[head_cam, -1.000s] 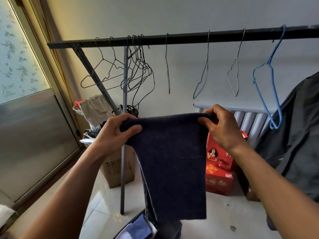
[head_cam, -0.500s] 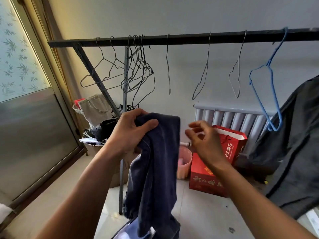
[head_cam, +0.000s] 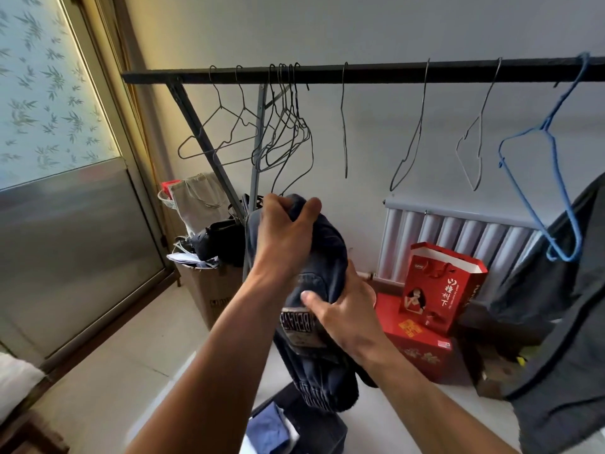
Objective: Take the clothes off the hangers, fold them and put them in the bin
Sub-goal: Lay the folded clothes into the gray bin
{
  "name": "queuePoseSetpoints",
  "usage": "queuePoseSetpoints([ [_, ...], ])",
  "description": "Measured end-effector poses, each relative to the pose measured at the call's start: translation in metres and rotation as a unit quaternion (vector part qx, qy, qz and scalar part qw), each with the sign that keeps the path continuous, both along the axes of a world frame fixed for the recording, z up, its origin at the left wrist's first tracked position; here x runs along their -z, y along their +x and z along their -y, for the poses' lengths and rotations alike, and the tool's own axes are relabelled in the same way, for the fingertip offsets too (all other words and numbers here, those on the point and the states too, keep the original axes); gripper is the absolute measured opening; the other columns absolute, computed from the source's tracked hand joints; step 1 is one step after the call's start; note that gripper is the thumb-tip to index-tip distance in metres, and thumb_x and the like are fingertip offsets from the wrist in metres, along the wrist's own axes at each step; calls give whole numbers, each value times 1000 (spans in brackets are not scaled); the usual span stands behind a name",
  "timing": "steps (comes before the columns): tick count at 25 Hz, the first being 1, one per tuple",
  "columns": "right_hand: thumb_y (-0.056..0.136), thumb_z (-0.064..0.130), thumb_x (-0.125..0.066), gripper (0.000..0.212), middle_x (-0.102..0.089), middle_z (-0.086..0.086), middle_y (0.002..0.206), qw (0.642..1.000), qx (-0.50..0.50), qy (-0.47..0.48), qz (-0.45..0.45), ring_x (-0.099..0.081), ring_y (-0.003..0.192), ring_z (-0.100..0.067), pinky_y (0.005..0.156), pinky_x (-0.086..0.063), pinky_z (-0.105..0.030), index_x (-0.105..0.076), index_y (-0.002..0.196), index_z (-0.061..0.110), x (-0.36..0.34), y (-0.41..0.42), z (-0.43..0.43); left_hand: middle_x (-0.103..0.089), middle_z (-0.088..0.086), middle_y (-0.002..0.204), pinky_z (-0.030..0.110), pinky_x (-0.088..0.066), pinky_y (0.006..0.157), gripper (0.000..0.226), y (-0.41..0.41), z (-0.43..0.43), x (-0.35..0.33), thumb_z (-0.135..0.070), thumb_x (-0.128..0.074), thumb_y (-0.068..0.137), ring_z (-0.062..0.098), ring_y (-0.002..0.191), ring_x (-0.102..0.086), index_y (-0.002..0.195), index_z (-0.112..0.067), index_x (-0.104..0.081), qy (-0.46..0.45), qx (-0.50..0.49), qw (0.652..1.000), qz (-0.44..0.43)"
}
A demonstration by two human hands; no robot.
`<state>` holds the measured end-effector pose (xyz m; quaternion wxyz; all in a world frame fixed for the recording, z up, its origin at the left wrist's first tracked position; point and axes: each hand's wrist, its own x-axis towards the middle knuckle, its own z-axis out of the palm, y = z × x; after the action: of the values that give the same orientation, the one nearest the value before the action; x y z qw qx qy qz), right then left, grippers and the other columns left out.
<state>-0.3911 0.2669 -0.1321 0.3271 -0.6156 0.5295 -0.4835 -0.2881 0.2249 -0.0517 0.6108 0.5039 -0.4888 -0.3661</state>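
The dark blue garment (head_cam: 316, 283) hangs bunched in front of me, below the middle of the rail (head_cam: 360, 72) and off any hanger. My left hand (head_cam: 284, 234) is clamped on its upper end, fingers and thumb curled over the cloth. My right hand (head_cam: 343, 311) grips it lower down, thumb pressed just above a sewn patch with lettering, and the cuffed end dangles beneath.

I judge this to be mid-fold: the piece is doubled but lumpy, not yet a flat packet. To do it well I would hold the top grip firm, slide the right hand down to the cuffs, bring them up to meet the top edge, then smooth the bulge out.

The bin (head_cam: 266, 404) sits below the rail's middle at the bottom edge of view, only partly seen, with blue folded cloth (head_cam: 268, 429) in it. I should lower the packet in rather than toss it, or the fold may spring open.

Along the rail hang bare wire hangers (head_cam: 284, 136) and, toward its right end, a blue hanger (head_cam: 537, 178), also bare. Under that right end a dark grey garment (head_cam: 563, 322) waits; I cannot tell what holds it up
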Motion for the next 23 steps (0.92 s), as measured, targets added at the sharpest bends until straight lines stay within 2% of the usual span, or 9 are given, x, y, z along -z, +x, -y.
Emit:
queuePoseSetpoints([
  [3, 94, 29, -56, 17, -71, 11, 100, 999, 16, -14, 27, -65, 97, -6, 94, -51, -40, -62, 110, 26, -4, -6, 9, -64, 5, 98, 54, -54, 88, 33, -7, -2, -8, -46, -68, 78, 26, 97, -65, 96, -23, -52, -11, 41, 999, -4],
  [6, 97, 29, -54, 15, -73, 8, 94, 996, 20, 20, 90, -67, 96, -12, 96, -50, -44, -67, 100, 23, -17, -17, 16, -66, 7, 105, 42, -55, 92, 25, 2, -7, -11, -32, -66, 90, 18, 102, -66, 106, -15, -57, -68, 129, 989, -19],
  [8, 97, 28, -55, 15, -75, 6, 94, 988, 15, 55, 140, -70, 95, -17, 94, -52, -46, -69, 99, 23, -21, -25, 18, -66, 6, 105, 22, -54, 85, 29, 22, -12, 2, -22, -67, 89, 5, 95, -66, 113, -8, -58, -109, 90, 990, 17],
  [11, 97, 22, -56, 16, -76, -7, 94, 964, 5, 107, 245, -72, 89, -28, 87, -55, -50, -70, 99, 15, -29, -33, 17, -55, 3, 131, 11, -51, 79, 93, 64, -12, 57, -49, -81, 66, 8, 114, -59, 140, -12, -39, -26, 50, 998, -15],
  [13, 97, 19, -54, 20, -74, -16, 96, 941, -18, 138, 310, -72, 86, -33, 76, -59, -46, -68, 104, 6, -34, -39, 16, -51, 9, 142, 32, -58, 84, 122, 74, -20, 96, -65, -85, 50, 26, 121, -58, 147, -17, -29, 84, 166, 976, -111],
  [14, 97, 19, -53, 22, -74, -18, 97, 930, -28, 149, 335, -72, 84, -34, 70, -59, -43, -66, 106, 3, -37, -41, 16, -56, 14, 138, 40, -58, 85, 122, 73, -26, 112, -64, -87, 48, 31, 118, -61, 144, -9, -34, 121, 227, 954, -154],
  [17, 97, 21, -53, 24, -74, -17, 93, 909, -39, 174, 376, -73, 79, -31, 65, -60, -40, -66, 105, 2, -43, -46, 20, -67, 21, 118, 38, -58, 84, 99, 63, -43, 131, -49, -94, 42, 32, 106, -67, 120, 0, -57, 144, 315, 916, -201],
  [20, 95, 25, -55, 28, -73, -21, 98, 902, -33, 194, 384, -71, 85, -34, 79, -57, -48, -66, 106, 1, -43, -49, 28, -67, 25, 116, 37, -58, 81, 84, 63, -44, 124, -36, -97, 44, 33, 103, -68, 112, 2, -65, 110, 312, 926, -181],
  [23, 95, 30, -55, 32, -73, -19, 95, 890, -39, 208, 404, -72, 81, -31, 75, -58, -46, -65, 107, 3, -40, -51, 31, -69, 23, 111, 35, -59, 75, 66, 62, -42, 116, -30, -97, 43, 31, 95, -70, 100, -4, -74, 90, 268, 941, -186],
])
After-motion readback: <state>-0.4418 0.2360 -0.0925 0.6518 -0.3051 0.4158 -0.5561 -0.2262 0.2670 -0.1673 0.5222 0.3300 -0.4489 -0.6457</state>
